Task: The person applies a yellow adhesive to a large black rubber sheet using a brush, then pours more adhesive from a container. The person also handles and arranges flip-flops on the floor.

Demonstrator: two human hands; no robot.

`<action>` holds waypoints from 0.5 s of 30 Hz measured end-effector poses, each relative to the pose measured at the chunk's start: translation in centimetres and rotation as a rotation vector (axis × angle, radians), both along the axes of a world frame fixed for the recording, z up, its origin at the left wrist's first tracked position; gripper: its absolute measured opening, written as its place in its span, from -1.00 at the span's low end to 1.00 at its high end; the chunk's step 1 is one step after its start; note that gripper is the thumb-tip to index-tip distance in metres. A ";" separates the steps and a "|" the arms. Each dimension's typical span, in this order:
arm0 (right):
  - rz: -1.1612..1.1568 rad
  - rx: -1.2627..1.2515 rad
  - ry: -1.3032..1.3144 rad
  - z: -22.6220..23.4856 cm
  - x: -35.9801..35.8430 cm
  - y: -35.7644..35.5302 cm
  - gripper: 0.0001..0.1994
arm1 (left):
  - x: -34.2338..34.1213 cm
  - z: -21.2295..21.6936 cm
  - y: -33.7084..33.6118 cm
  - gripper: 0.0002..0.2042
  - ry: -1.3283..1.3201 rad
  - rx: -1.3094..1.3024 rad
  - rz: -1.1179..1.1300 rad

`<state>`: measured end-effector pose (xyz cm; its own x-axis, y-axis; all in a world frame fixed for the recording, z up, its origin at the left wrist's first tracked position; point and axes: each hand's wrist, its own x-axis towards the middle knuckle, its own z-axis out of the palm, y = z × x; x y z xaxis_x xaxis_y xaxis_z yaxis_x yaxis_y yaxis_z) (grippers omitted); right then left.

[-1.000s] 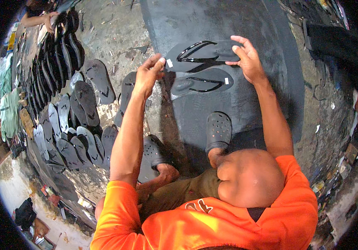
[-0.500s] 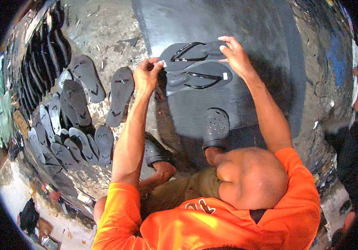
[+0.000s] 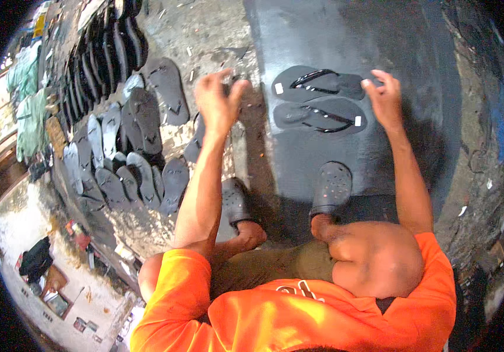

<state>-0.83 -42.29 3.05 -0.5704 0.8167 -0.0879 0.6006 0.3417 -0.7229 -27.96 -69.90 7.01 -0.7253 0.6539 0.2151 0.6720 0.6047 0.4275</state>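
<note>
Two dark grey flip-flops with glossy black straps lie side by side on the black sheet, pointing opposite ways. The far flip-flop has its toe to the left with a small white sticker on it. On the near flip-flop the toe points right, and it bears a white sticker too. My left hand is in the air left of the pair, thumb and fingers apart, with nothing visible in it. At the heel of the far flip-flop is my right hand, its fingers apart; whether the thumb touches the heel I cannot tell.
The black sheet covers the floor ahead. To the left lie several loose flip-flops and a row of black soles standing on edge. My feet in dark clogs are close below the pair.
My left hand has let go at the far flip-flop's toe and drawn away left; a white sticker shows there now. My right hand stays by the heel. The view has shifted.
</note>
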 end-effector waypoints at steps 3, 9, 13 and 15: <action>-0.076 0.025 0.147 1.5 -1.2 -0.5 -0.62 | -2.6 1.0 -6.6 -0.53 -0.341 -0.291 0.342; 0.383 -0.260 0.409 8.3 -7.8 -5.7 -0.47 | 0.7 9.3 0.2 -0.46 -0.936 0.051 0.114; 0.702 -0.179 0.437 13.1 -9.3 -7.7 -0.31 | 3.2 10.8 2.6 -0.54 -1.244 0.125 -0.055; 0.883 0.008 0.340 13.4 -8.7 -7.0 -0.33 | 4.0 11.0 2.9 -0.58 -1.454 0.202 -0.049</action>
<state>-9.51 -49.33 16.41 -0.9766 0.0776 0.2006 -0.1199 0.5779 -0.8072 -23.93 -67.00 18.01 -0.3575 0.7319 -0.5801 -0.3965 0.4434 0.8038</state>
